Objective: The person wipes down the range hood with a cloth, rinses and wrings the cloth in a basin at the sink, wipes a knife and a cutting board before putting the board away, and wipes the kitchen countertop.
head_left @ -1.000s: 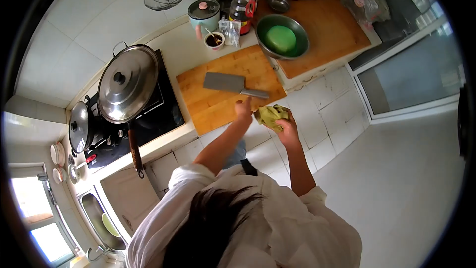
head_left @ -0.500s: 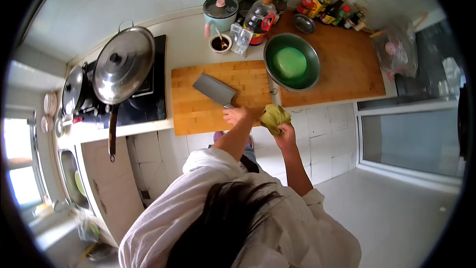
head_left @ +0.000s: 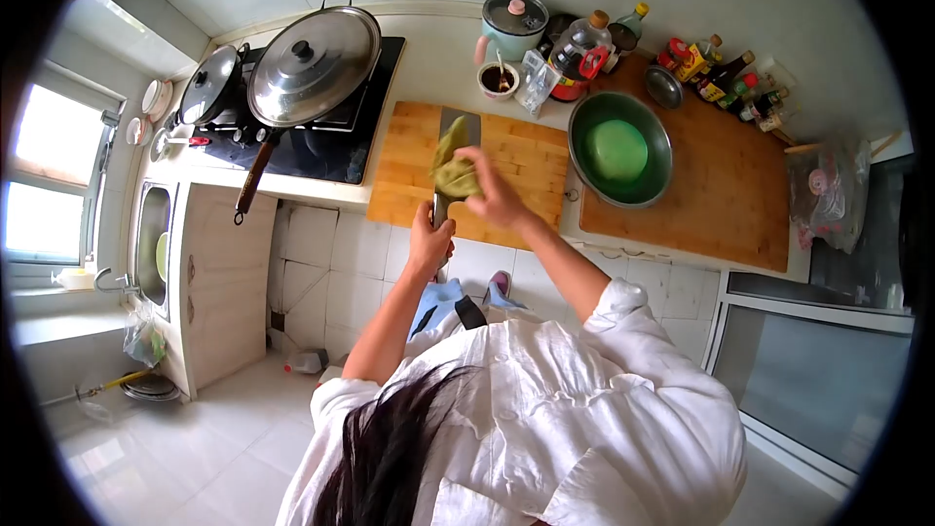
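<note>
My left hand [head_left: 429, 242] is closed around the handle of a cleaver [head_left: 473, 127], whose blade points away from me over the wooden cutting board [head_left: 526, 161]. A yellow-green cloth [head_left: 453, 173] covers much of the blade. My right hand [head_left: 495, 193] presses this cloth against the blade, its fingers slightly blurred. Right of the board stands a metal bowl [head_left: 584, 173] with a round green thing [head_left: 617, 148] inside.
On the stove at left are a lidded wok [head_left: 314, 68], its handle jutting past the counter edge, and a lidded pot [head_left: 206, 88]. Behind the board stand a small sauce bowl [head_left: 490, 84], a light-blue pot [head_left: 514, 34] and a large bottle [head_left: 581, 49]. Several seasoning bottles line the back right.
The cleaver has turned from lying slanted on the board to pointing away from me. My right hand has brought the cloth from the counter's front edge onto the blade. The view has shifted.
</note>
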A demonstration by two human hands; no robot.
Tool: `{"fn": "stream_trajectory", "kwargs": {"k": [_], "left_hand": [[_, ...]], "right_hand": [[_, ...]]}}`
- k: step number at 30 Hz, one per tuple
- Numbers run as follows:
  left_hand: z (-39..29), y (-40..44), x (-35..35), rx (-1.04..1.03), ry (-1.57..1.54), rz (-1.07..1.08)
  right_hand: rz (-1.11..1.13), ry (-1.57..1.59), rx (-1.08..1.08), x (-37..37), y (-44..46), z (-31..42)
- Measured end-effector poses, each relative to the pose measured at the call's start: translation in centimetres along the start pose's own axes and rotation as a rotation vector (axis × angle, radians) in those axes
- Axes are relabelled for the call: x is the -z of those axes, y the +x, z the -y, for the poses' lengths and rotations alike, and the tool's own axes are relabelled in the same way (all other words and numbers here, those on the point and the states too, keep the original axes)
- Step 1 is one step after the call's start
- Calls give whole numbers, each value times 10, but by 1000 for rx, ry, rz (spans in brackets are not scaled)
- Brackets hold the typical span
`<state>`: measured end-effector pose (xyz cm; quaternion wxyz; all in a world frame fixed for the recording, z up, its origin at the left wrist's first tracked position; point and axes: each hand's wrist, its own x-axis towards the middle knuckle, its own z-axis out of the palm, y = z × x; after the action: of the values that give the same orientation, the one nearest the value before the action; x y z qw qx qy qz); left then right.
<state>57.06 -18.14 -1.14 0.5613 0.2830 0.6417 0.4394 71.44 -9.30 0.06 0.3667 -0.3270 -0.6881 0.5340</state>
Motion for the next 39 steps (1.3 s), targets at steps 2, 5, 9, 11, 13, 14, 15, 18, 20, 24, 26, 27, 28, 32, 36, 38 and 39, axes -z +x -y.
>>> {"fn": "stream_trajectory", "kwargs": {"k": [2,5,9,11,13,14,15,18,20,24,26,27,28,32,36,38,39], "left_hand": [[-11,-8,8,-116,98,-3],[-40,-27,24,-187,16,52],[-68,-43,59,-138,60,136],[-81,-47,75,-115,44,189],[-88,-46,89,-69,-12,247],[-90,-44,95,-67,-11,252],[-93,-42,102,-46,-77,281],[-103,-38,123,-16,-142,346],[-109,-38,132,32,-101,357],[-110,-31,148,43,-92,422],[-119,-28,158,98,-96,501],[-119,-28,161,98,-96,501],[-119,-27,166,111,-88,535],[-100,-27,182,212,-163,628],[-87,-22,186,199,-295,730],[-79,-16,179,210,-360,722],[-78,-15,178,191,-337,738]], "right_hand": [[37,-618,351,-28,1,15],[26,-559,380,-42,14,16],[-59,-520,461,-52,35,29],[-80,-520,510,-51,48,34],[-70,-544,538,-54,62,42],[-66,-571,566,-55,66,46],[-92,-587,543,-60,69,52],[29,-688,651,-64,72,67],[129,-690,672,-64,71,77],[161,-759,735,-55,87,84],[20,-849,699,-47,101,88],[-20,-800,719,-39,109,76],[-67,-755,732,-34,114,67],[-260,66,-84,-6,109,4],[-274,794,-99,-13,90,-18],[-292,1335,-84,-58,76,44],[-292,1335,-84,-62,75,21]]}}
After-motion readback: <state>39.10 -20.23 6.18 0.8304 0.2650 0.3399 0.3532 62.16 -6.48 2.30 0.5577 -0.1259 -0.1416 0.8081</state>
